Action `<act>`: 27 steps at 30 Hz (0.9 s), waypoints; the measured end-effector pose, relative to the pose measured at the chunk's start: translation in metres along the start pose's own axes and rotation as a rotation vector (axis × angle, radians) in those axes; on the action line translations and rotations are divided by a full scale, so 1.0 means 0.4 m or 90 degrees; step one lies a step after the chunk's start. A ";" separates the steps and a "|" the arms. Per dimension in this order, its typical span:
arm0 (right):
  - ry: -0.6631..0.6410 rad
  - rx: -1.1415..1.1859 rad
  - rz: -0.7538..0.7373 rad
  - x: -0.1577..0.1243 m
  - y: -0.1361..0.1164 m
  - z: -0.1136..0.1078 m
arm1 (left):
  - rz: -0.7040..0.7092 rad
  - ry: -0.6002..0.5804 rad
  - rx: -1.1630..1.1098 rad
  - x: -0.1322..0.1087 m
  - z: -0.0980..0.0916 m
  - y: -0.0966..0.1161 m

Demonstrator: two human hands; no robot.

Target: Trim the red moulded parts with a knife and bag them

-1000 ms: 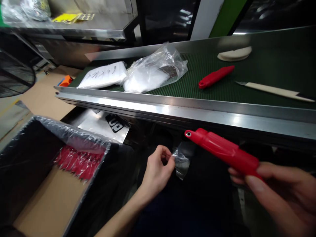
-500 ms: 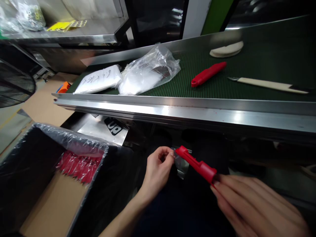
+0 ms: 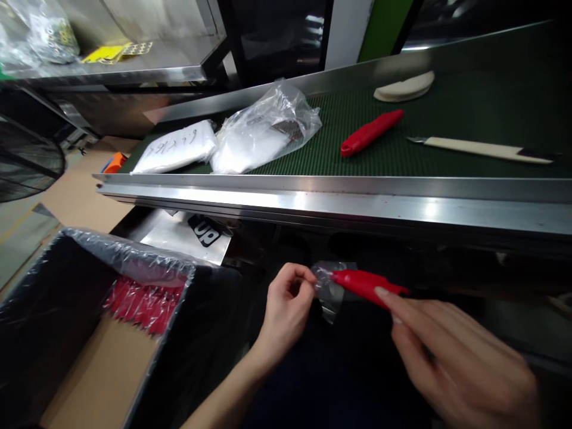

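My left hand [image 3: 290,301] pinches the edge of a small clear plastic bag [image 3: 329,292] in front of my lap. My right hand [image 3: 460,351] is closed on a red plastic part [image 3: 369,285], long and narrow, gripping its right end. The part's left tip meets the bag near its top; I cannot tell whether it is inside or in front of the plastic. A similar red plastic piece [image 3: 372,132] lies on the green belt [image 3: 333,134], beside a cream-handled craft knife [image 3: 473,146].
A metal rail [image 3: 339,196] edges the belt. On it lie a white packet [image 3: 176,146], a clear bag with white contents [image 3: 263,134] and a pale half-round piece [image 3: 404,87]. At lower left, a plastic-lined box [image 3: 111,238] holds several bagged red parts [image 3: 145,302]. A fan [image 3: 29,158] stands far left.
My right hand has turned the red part over, so a smooth side now shows rather than the hollow one. Its tip has shifted slightly right, and more of the clear bag shows.
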State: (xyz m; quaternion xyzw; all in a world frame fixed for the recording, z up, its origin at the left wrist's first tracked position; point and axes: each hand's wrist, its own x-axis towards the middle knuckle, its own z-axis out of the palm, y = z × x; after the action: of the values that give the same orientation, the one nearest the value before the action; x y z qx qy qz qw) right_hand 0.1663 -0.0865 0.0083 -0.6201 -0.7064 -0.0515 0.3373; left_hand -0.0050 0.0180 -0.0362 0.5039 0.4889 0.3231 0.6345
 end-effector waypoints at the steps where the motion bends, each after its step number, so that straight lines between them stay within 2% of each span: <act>1: -0.014 0.025 -0.001 0.005 -0.004 0.005 | 0.004 0.001 0.016 -0.003 0.003 -0.002; 5: -0.036 0.046 0.041 0.004 -0.007 0.029 | 0.047 -0.005 0.073 -0.013 0.010 -0.010; 7: -0.068 0.073 0.104 0.000 -0.006 0.045 | 0.093 -0.029 0.097 -0.022 0.011 -0.008; 11: -0.135 0.225 0.267 0.001 -0.008 0.076 | 0.225 -0.104 0.139 -0.041 0.010 0.002; 15: -0.137 0.286 0.302 0.006 -0.011 0.094 | 0.290 -0.153 0.143 -0.050 0.012 -0.002; 17: -0.143 0.287 0.298 0.006 -0.012 0.098 | 0.259 -0.145 0.132 -0.051 0.014 -0.013; 21: -0.139 0.260 0.281 -0.004 -0.018 0.104 | 0.115 -0.108 0.083 -0.048 0.020 -0.031; 24: -0.125 0.237 0.239 -0.015 -0.025 0.109 | 0.016 -0.116 0.050 -0.045 0.021 -0.029; 27: -0.106 0.217 0.178 -0.020 -0.034 0.111 | -0.046 -0.133 0.014 -0.039 0.019 -0.023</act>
State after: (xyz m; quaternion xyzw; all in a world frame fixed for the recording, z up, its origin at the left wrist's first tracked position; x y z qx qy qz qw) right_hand 0.1358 -0.0744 -0.0253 -0.6483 -0.6375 0.1673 0.3813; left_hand -0.0034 -0.0010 -0.0401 0.5237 0.4415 0.2405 0.6877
